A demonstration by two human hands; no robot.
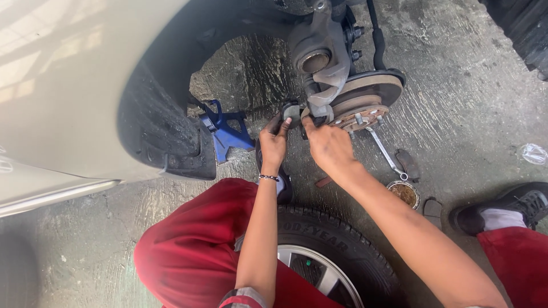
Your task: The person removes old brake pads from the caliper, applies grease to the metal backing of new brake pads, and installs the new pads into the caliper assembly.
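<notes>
While the left hand (274, 140) grips a dark brake pad (290, 109) at the caliper bracket's near edge, the right hand (328, 142) closes its fingers on the bracket just beside it, under the raised caliper (319, 57). Both hands sit below the disc (371, 91), the pad lying up and right of the left hand, nearer that hand; a wrench (385, 149) lies on the floor (468, 114) to the right.

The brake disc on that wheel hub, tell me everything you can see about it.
The brake disc is a round metal rotor on the hub, seen nearly edge-on from above, its grey braking face tilted right. Its rusty brown centre carries protruding wheel studs. The grey brake caliper hangs swung up at its left edge. The right hand and left hand work just beside it, at the caliper bracket.
</notes>
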